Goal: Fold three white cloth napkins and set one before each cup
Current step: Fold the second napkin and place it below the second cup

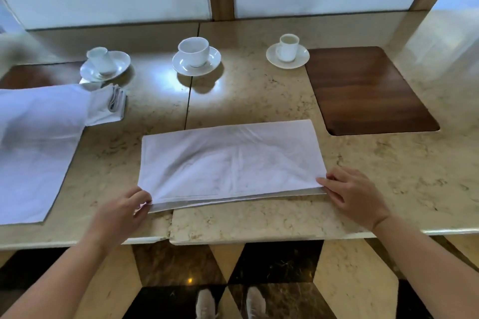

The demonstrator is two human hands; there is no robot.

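Observation:
A white napkin [230, 160], folded in half into a long rectangle, lies on the marble counter [259, 223] in front of me. My left hand [121, 212] pinches its near left corner. My right hand [355, 194] pinches its near right corner. At the left, a small folded napkin [106, 106] sits before the left cup [101, 61], which lies tipped on its saucer. A large unfolded napkin [33, 147] is spread at the far left. The middle cup [194, 50] and the right cup [288, 46] stand upright on saucers.
A dark wooden placemat [368, 90] lies at the right, just beyond the right cup. Another dark mat [33, 75] shows behind the unfolded napkin. White panels rise behind the counter. The counter's front edge runs just below my hands, with patterned floor beneath.

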